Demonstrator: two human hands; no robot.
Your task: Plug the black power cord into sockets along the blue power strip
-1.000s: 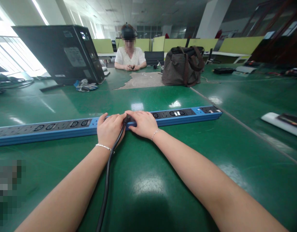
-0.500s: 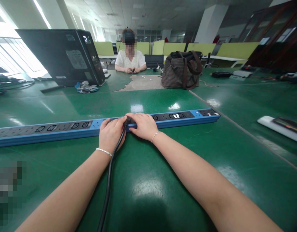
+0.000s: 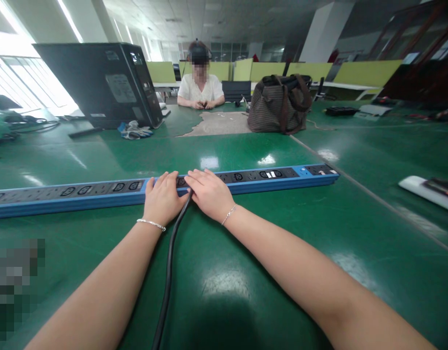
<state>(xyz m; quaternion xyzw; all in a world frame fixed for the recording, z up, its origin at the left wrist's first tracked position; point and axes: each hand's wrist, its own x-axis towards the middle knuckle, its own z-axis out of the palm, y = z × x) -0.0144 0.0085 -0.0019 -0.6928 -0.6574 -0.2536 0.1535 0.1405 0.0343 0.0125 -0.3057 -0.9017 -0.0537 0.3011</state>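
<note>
A long blue power strip [image 3: 111, 198] with black socket sections lies across the green tabletop in front of me. My left hand [image 3: 162, 197] rests over its middle, fingers on the socket face and thumb stretched right towards the black power cable [image 3: 169, 272]. My right hand [image 3: 211, 190] closes round the upper end of this cable at the strip's socket face. The cable's plug is hidden under the right fingers, so I cannot tell how deep it sits. From there the cable hangs over the strip's front edge and runs towards me between my forearms.
A black computer tower [image 3: 100, 85] stands at the back left with gloves [image 3: 134, 130] beside it. A brown bag [image 3: 278, 104] sits at the back right. Across the table sits a person [image 3: 200, 90]. A white, bar-shaped object [image 3: 428, 192] lies at the right.
My left hand has come away from the cable end and shifted slightly left on the strip, its fingers more spread. My right fingers now cover the cable end. The view has shifted slightly.
</note>
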